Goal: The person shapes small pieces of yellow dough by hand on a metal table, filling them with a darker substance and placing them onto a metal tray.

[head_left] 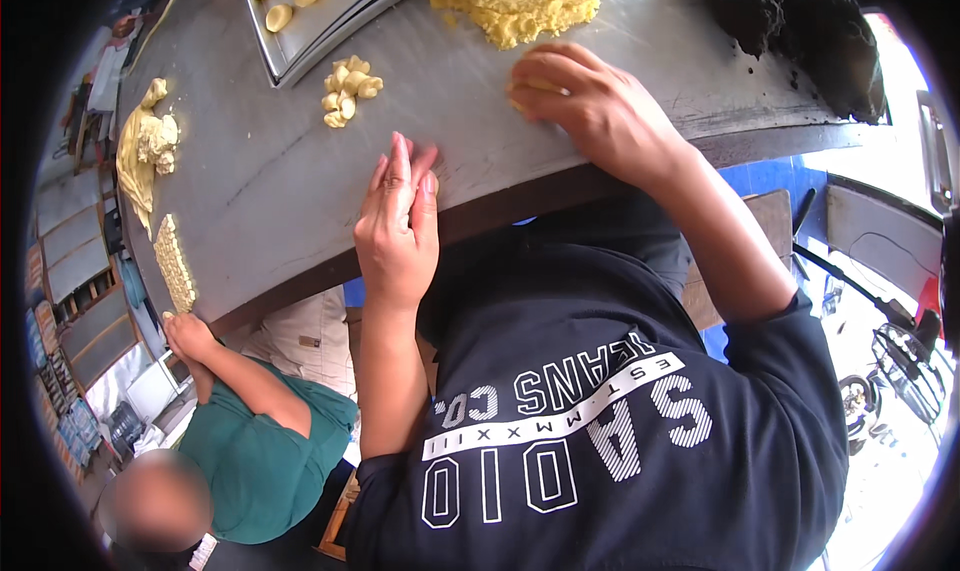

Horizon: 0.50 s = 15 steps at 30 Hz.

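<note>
Covering dough (533,84), axis hidden: right hand (598,109)

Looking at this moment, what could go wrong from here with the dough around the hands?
Two possible risks: The small pile of dough pieces sits loose on the table, just beyond the left hand, so a careless sweep might scatter it. The yellow dough mound looks crumbly and lies close to the right hand, so a brush of the knuckles could break bits off.
</note>
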### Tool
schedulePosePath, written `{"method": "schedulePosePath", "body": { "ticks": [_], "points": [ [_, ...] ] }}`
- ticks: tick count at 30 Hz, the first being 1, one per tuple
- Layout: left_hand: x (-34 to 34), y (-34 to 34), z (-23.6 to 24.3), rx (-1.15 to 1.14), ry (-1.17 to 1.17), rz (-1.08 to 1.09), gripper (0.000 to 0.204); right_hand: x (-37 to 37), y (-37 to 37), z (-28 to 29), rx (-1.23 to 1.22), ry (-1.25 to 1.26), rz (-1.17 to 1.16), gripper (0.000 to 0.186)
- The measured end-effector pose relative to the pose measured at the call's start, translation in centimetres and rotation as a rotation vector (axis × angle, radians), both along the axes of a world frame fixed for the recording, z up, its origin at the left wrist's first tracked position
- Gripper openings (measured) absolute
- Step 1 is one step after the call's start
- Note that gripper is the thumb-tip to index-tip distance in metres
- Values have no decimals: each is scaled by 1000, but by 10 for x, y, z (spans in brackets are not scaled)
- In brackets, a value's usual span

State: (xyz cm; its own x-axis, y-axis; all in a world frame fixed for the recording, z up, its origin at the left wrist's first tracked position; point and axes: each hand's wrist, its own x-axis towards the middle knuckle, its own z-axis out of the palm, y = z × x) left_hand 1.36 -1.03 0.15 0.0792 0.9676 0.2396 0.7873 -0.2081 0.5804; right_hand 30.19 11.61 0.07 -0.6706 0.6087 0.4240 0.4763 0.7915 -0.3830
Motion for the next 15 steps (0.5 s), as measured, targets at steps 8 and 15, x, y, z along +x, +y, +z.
{"method": "schedulePosePath", "body": {
  "ticks": [8,15],
  "points": [
    [-32,1,-10,225,-61,-173,32,-5,0,6,170,-22,-74,18],
    [-23,18,9,40,97,-83,18,-9,14,1,33,-38,-98,17]
  ]
}}
